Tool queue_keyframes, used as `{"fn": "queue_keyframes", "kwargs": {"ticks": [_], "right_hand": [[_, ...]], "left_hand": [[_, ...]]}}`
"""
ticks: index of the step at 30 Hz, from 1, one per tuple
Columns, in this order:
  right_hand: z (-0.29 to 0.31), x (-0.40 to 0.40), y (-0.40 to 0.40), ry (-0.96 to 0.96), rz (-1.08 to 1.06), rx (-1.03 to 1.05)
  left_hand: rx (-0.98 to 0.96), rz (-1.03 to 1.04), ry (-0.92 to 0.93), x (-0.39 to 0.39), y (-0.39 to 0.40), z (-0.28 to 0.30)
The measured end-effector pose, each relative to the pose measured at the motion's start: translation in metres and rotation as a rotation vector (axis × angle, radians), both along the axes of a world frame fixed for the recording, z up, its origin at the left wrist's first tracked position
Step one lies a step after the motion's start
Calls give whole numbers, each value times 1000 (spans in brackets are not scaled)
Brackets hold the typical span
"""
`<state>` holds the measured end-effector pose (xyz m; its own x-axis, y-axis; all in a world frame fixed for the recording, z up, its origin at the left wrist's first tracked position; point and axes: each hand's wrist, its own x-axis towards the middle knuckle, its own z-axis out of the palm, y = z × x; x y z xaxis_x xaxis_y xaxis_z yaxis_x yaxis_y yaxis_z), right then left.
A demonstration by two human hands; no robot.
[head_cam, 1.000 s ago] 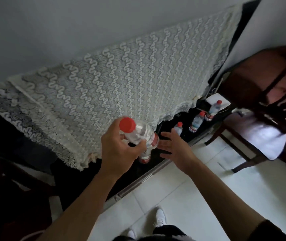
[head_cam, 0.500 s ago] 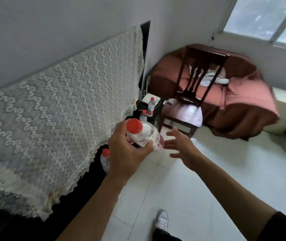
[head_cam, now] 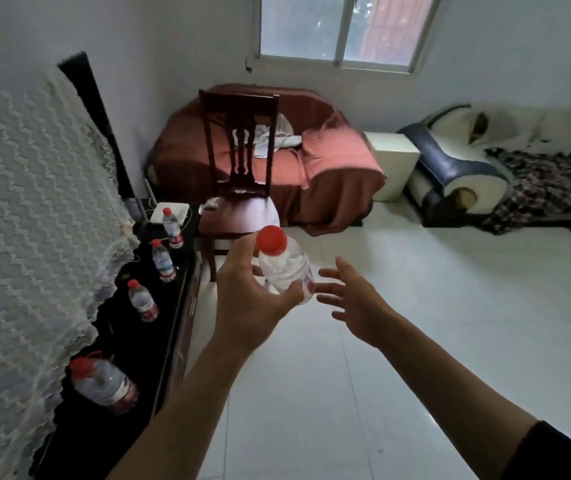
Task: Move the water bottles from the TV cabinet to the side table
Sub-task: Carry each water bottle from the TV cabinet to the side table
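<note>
You are gripping the bottle [head_cam: 286, 266] in your left hand [head_cam: 249, 299], clear of the cabinet [head_cam: 159, 341]; right hand [head_cam: 353, 299] is hanging open. Keep carrying it upright toward what is probably the side table [head_cam: 393, 161].

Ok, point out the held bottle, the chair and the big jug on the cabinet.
held bottle [head_cam: 286, 268]: head view, clear body below the red cap.
chair [head_cam: 239, 129]: head view, carved back splat.
big jug [head_cam: 104, 384]: head view, clear body beside the red label.

Left hand [head_cam: 249, 303] grips bottle [head_cam: 286, 266]; right hand [head_cam: 355, 301] spread.
</note>
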<state>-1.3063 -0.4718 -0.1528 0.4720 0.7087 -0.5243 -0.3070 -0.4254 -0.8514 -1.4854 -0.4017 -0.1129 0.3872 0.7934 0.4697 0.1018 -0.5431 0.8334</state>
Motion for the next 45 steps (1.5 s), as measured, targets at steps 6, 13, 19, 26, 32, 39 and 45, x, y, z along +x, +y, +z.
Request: {"fn": "queue_keyframes", "kwargs": {"ticks": [6, 13, 19, 26, 32, 39, 45], "right_hand": [[-2, 78, -61, 122, -111, 84], [5, 183, -119, 203, -216, 188], [10, 252, -166, 203, -275, 222], [0, 320, -193, 184, -400, 234], [12, 385, -181, 138, -513, 231], [36, 482, -111, 34, -570, 170], [32, 522, -71, 46, -599, 162]], "left_hand": [[108, -123, 49, 107, -36, 13], [207, -163, 87, 226, -85, 26], [158, -193, 76, 303, -114, 25], [137, -330, 90, 383, -125, 22], [108, -439, 47, 465, -98, 28], [76, -524, -2, 576, -18, 39], [121, -576, -19, 621, 20, 41]]}}
